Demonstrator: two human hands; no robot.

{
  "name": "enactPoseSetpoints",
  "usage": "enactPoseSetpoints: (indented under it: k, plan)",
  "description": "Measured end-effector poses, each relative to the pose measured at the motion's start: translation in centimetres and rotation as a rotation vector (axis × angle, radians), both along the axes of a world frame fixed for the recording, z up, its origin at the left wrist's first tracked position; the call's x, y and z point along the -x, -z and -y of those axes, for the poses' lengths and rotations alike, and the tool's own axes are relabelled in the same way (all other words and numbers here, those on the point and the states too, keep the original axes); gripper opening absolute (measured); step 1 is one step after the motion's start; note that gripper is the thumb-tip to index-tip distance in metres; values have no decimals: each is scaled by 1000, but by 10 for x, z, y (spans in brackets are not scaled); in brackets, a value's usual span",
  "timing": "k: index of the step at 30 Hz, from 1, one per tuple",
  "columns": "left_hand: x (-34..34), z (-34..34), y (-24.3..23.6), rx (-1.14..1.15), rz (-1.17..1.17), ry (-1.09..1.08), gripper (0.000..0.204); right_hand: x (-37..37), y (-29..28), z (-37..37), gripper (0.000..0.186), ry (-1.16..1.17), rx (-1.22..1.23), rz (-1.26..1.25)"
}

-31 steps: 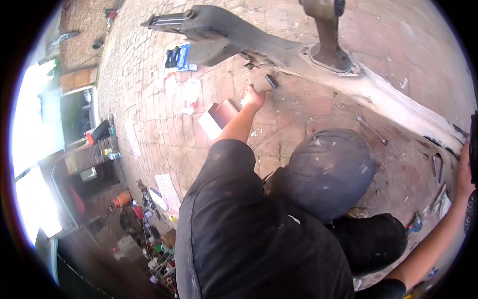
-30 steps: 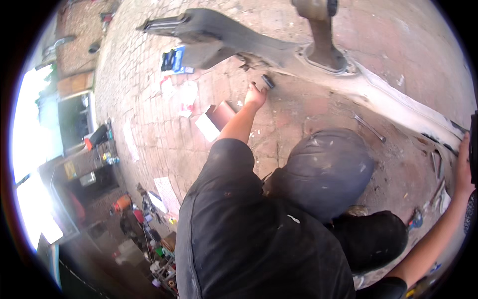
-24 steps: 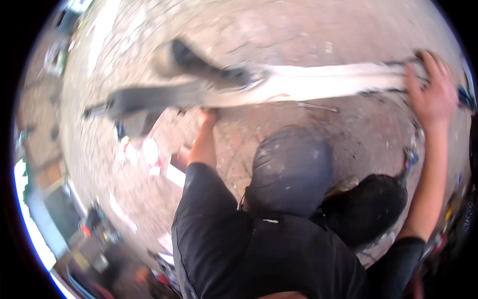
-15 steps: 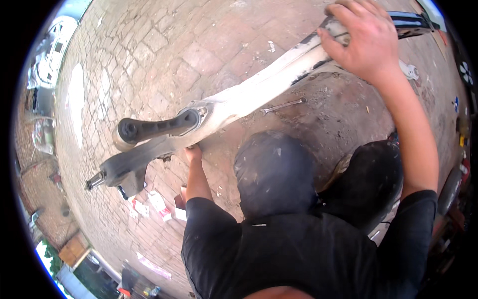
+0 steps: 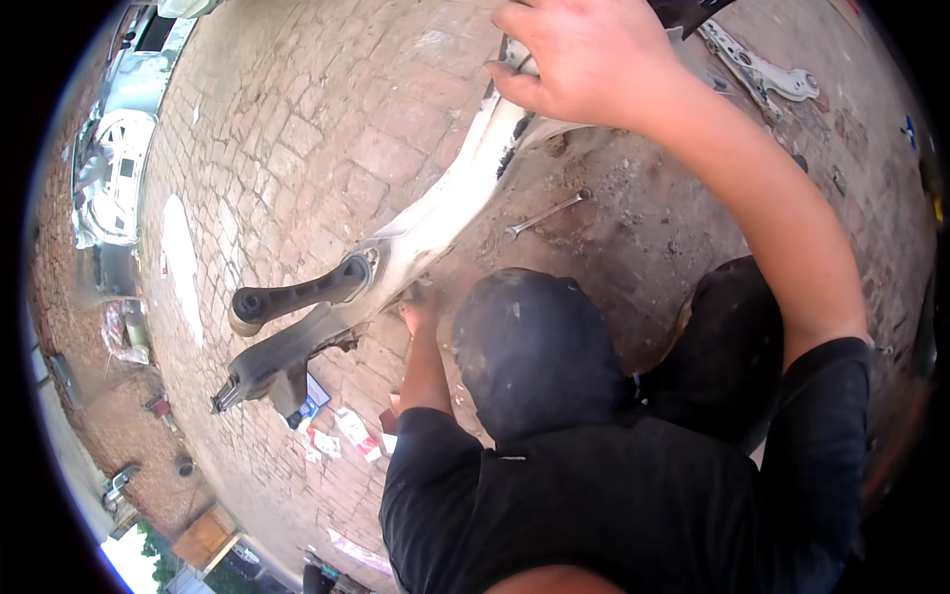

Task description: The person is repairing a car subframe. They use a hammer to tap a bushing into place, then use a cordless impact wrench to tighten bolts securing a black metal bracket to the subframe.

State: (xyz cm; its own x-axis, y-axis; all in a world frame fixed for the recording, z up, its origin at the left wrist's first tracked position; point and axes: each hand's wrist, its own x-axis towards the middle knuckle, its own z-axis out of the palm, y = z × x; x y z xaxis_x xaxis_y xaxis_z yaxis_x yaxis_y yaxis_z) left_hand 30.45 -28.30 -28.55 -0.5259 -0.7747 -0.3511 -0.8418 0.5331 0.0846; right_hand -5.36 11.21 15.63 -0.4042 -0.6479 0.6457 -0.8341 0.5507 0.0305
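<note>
A long metal suspension beam, pale with a dark near-left end, slants across the view. A short black arm with round bushing ends sticks out beside that end, which carries a threaded tip. My right hand grips the beam's upper part, thumb and fingers on either side of it. Low down beside the beam's lower edge is my left hand, blurred, its fingers partly hidden. A combination wrench lies on the ground between the beam and my knees.
Brick paving stretches around me. Another pale metal arm lies at the far right. Torn red-and-white packaging and a blue box lie at the lower left. A white car wheel stands at the left rim.
My right hand has moved left and farther away, and the beam now slants more steeply. The left hand stays low by the beam. The view has also shifted.
</note>
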Motion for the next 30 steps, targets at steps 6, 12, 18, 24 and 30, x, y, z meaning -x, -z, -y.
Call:
enactPoseSetpoints:
  k: [6, 12, 18, 24, 30]
  plan:
    - [12, 3, 1, -73, -305, -281, 71, -4, -4, 0, 38, 14, -33, 92]
    - [41, -20, -39, -100, -112, -173, 71, -7, -3, -13, 38, 41, -14, 78]
    - [50, 4, 32, -40, -303, 31, 59, -7, -7, -6, 39, 5, -36, 63]
    - [40, 63, 80, -127, -461, -114, 52, -5, -12, -9, 43, -104, -20, 93]
    - [58, -35, -14, -518, -3, -102, 46, 33, -62, -46, 64, -57, -514, 411]
